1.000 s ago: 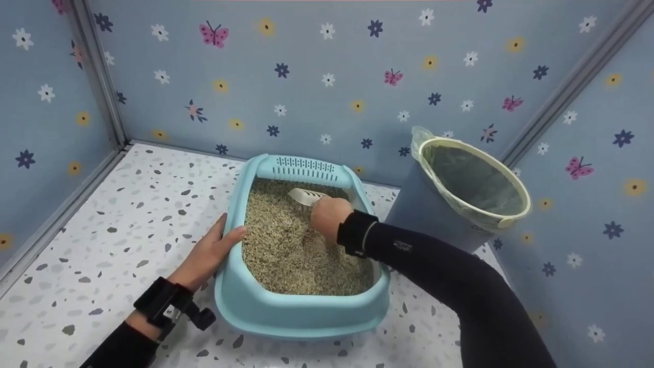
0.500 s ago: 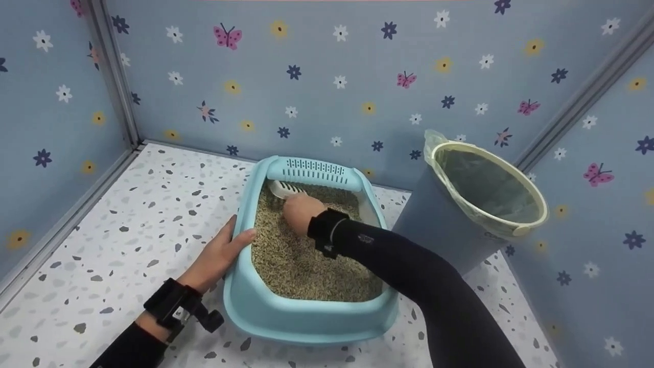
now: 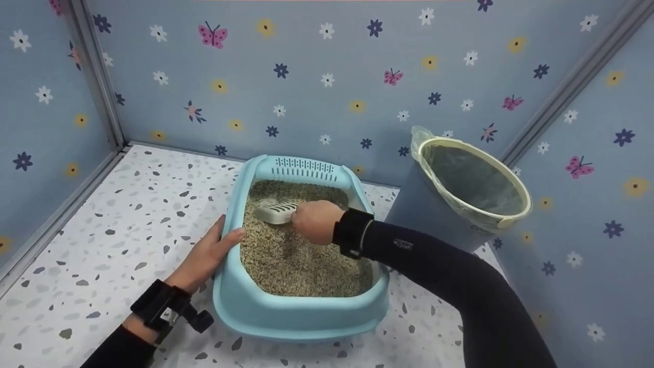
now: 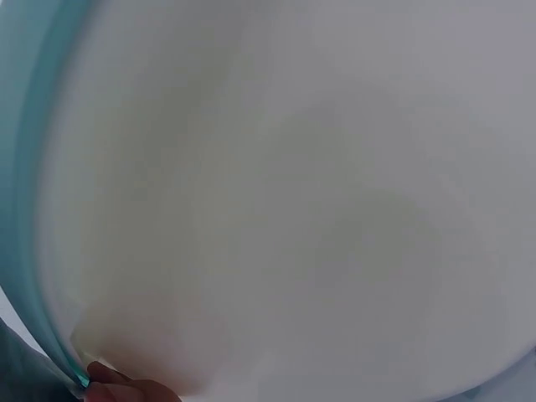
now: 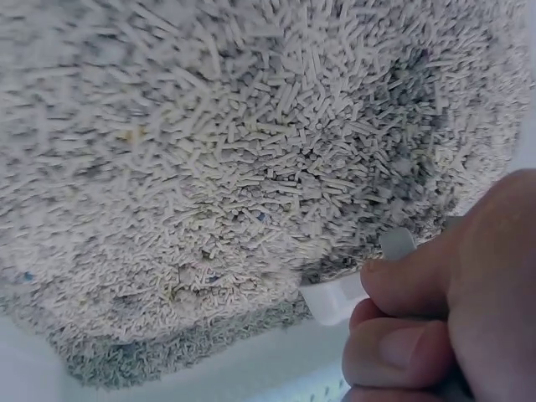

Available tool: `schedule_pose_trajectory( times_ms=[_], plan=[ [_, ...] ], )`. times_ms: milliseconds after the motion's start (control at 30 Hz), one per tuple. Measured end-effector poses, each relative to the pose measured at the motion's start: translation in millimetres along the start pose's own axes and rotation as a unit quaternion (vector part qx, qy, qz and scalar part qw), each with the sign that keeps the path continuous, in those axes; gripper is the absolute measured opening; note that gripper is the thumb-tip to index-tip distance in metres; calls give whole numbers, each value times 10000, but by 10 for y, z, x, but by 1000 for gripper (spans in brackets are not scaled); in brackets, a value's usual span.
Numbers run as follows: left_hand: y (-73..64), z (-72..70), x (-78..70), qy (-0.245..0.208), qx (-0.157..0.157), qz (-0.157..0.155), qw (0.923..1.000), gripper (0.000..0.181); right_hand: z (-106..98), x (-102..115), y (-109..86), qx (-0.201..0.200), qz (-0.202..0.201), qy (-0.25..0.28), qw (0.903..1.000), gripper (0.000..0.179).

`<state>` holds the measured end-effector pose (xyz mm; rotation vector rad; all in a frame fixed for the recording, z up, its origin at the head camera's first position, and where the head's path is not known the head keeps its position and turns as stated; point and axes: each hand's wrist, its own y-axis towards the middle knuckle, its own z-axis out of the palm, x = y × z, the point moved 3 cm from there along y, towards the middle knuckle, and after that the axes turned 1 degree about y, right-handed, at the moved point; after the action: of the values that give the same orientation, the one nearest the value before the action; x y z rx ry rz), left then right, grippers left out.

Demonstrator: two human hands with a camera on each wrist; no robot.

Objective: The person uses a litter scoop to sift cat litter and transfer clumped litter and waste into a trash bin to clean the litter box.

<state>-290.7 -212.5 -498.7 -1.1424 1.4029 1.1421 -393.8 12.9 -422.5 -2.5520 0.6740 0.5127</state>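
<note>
A light blue litter box (image 3: 301, 312) with a slotted back wall holds tan pellet litter (image 3: 317, 271). At its left side, my left hand (image 3: 204, 258) grips the rim, thumb over the top and fingers down the outside. My right hand (image 3: 319, 221) holds a pale slotted litter scoop (image 3: 276, 212) over the left middle of the litter. In the right wrist view, thumb and curled fingers wrap the scoop's handle (image 5: 335, 300), with litter pellets spread beyond. Only some fingertips (image 4: 130, 392) show in the left wrist view, beside a pale, blurred surface.
To the right of the box stands a tall blue-grey bin (image 3: 429, 204) with a cream rim and a translucent liner bag. Patterned blue walls (image 3: 306, 92) close in the back and both sides. The speckled white surface (image 3: 117, 230) extends left of the box.
The scoop has swept left to the box's far-left corner, then come back toward me over the litter. My left hand has kept its hold on the rim.
</note>
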Motion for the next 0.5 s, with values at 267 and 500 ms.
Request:
schedule_pose_trajectory(
  times_ms=[267, 500],
  plan=[
    [13, -4, -47, -190, 150, 157, 9996, 81, -228, -164, -510, -56, 326, 592, 9977, 5],
    [-1, 25, -18, -110, 56, 27, 9999, 83, -106, -365, -242, -98, 754, -353, 9965, 14]
  ],
)
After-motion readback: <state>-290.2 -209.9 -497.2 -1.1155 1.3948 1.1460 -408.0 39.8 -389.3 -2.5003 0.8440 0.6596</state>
